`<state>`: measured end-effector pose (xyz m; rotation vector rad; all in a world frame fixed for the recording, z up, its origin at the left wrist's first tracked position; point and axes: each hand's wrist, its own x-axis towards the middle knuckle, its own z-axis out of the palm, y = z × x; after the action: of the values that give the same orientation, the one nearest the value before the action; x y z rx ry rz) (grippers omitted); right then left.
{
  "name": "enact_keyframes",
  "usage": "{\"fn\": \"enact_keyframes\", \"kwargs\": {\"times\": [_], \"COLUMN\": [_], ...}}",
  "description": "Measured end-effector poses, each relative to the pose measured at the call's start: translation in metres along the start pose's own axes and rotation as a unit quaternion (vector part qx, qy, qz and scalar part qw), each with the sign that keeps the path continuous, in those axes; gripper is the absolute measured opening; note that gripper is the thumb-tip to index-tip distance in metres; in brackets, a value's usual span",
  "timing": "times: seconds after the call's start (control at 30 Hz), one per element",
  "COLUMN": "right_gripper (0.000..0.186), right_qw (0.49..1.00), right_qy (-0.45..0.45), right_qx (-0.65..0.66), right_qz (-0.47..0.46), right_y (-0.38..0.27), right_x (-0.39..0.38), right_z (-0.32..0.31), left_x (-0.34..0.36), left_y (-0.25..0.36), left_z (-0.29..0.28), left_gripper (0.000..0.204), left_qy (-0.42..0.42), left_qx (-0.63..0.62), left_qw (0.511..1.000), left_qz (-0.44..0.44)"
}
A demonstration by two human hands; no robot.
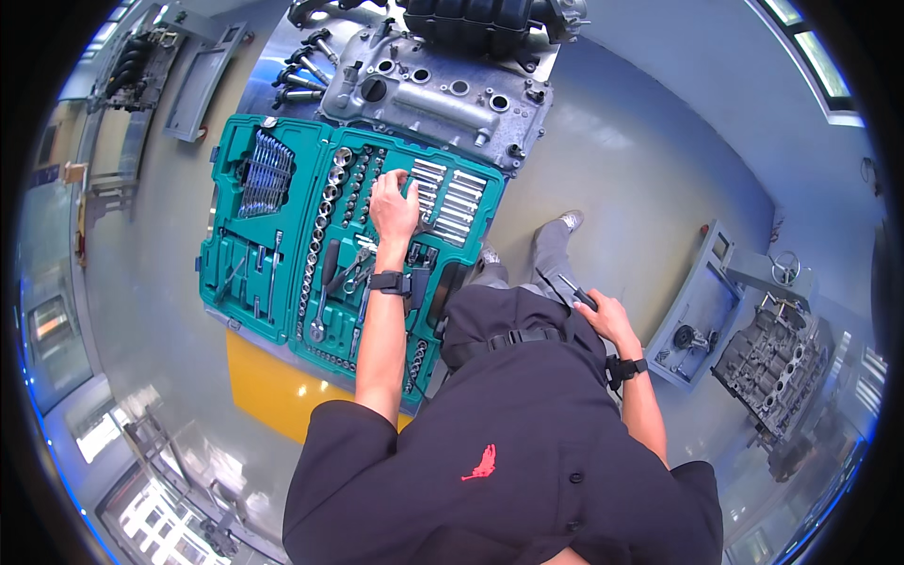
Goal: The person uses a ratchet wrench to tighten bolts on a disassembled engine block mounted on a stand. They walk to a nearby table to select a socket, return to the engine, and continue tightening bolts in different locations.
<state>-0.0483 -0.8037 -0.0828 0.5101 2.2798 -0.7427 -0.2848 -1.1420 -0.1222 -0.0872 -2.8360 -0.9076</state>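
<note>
My left hand (394, 209) reaches over the open green tool case (247, 325), beside the rows of small dark sockets (363, 179). Its fingers curl down toward the thumb; whatever may be between the fingertips is hidden. Long silver sockets (461, 205) lie just right of it. Below the hand, a ratchet (325, 282) rests in its recess next to a column of chrome sockets (322, 217). Held low by my right thigh, my right hand (610, 318) is closed round a slim black-handled tool (584, 298) with a metal shaft; its exact kind is unclear.
A silver engine cover (428, 99) lies beyond the case, with several ignition coils (306, 75) at its left. Combination wrenches (266, 174) fill the case's left half. An engine block (772, 367) on a stand is at far right; a yellow panel (273, 386) shows below the case.
</note>
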Motion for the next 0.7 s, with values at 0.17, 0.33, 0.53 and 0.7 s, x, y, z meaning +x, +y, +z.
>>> {"fn": "enact_keyframes", "kwargs": {"times": [0.17, 0.33, 0.53, 0.7], "right_gripper": [0.042, 0.043, 0.043, 0.043], "right_qw": [1.0, 1.0, 1.0, 1.0], "right_qy": [-0.009, -0.008, -0.021, -0.002], "right_qx": [0.002, -0.006, 0.0, 0.008], "right_qz": [0.003, 0.013, 0.011, 0.011], "right_y": [0.01, 0.012, 0.006, 0.014], "right_x": [0.001, 0.005, 0.007, 0.01], "right_z": [0.01, 0.012, 0.008, 0.012], "left_x": [-0.036, -0.054, -0.04, -0.036], "left_y": [-0.012, -0.006, 0.009, 0.006], "left_z": [-0.014, -0.019, -0.009, 0.001], "left_gripper": [0.011, 0.012, 0.042, 0.04], "left_qy": [-0.094, -0.116, -0.055, -0.041], "left_qx": [0.011, -0.016, 0.103, 0.066], "left_qw": [0.994, 0.993, 0.993, 0.995], "left_qz": [0.047, 0.001, -0.027, -0.063]}}
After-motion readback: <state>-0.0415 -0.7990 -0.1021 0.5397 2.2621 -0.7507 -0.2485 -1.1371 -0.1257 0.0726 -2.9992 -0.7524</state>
